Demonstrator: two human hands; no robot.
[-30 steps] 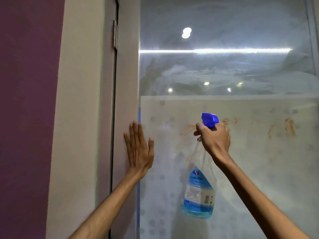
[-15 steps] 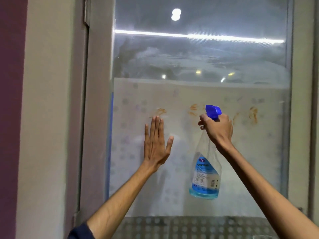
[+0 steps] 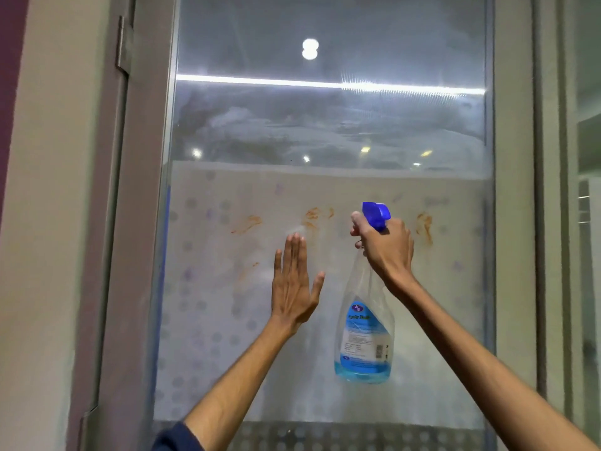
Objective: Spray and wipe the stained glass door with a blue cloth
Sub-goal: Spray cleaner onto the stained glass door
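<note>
Blue cloth not visible; bottle label text unreadable. Left hand (image 3: 295,288) flat, fingers spread, on the glass door (image 3: 325,255) below orange stains (image 3: 313,216). Right hand (image 3: 385,245) raised, gripping spray bottle (image 3: 364,333) neck, finger on trigger.

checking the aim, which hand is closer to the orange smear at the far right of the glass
Right. The right hand, gripping the spray bottle, sits just left of that smear. The open left hand is flat against the glass, lower and much further left.
</note>
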